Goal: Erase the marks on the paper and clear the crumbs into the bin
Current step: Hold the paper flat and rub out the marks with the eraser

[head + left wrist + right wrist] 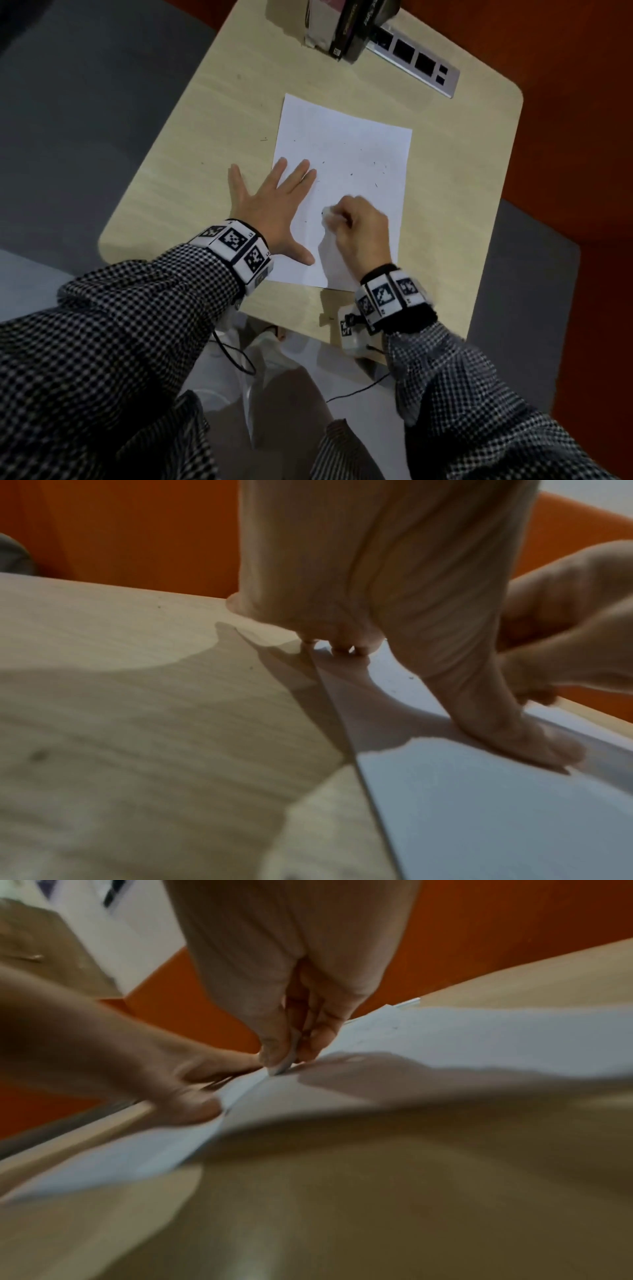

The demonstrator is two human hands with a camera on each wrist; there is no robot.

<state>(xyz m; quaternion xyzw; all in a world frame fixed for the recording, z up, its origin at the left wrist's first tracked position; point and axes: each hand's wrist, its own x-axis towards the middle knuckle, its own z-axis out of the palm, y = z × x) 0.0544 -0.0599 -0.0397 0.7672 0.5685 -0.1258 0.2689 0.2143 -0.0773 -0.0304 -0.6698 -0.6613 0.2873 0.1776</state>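
A white sheet of paper [346, 164] lies on the light wooden table [191, 185], with small dark crumbs [352, 175] scattered over its upper half. My left hand [274, 209] lies flat with spread fingers, pressing on the sheet's left edge. My right hand [356, 226] pinches a small white eraser [328, 211] whose tip touches the paper's lower middle. In the right wrist view the eraser [286, 1060] sits between thumb and fingers against the paper [479, 1034]. The left wrist view shows my left hand's thumb [514, 729] pressed on the sheet [479, 804].
A silver socket strip [414, 60] and a dark box with a paper bag [342, 24] stand at the table's far edge. A small white tagged device [349, 329] sits at the near edge under my right wrist. Orange floor lies to the right.
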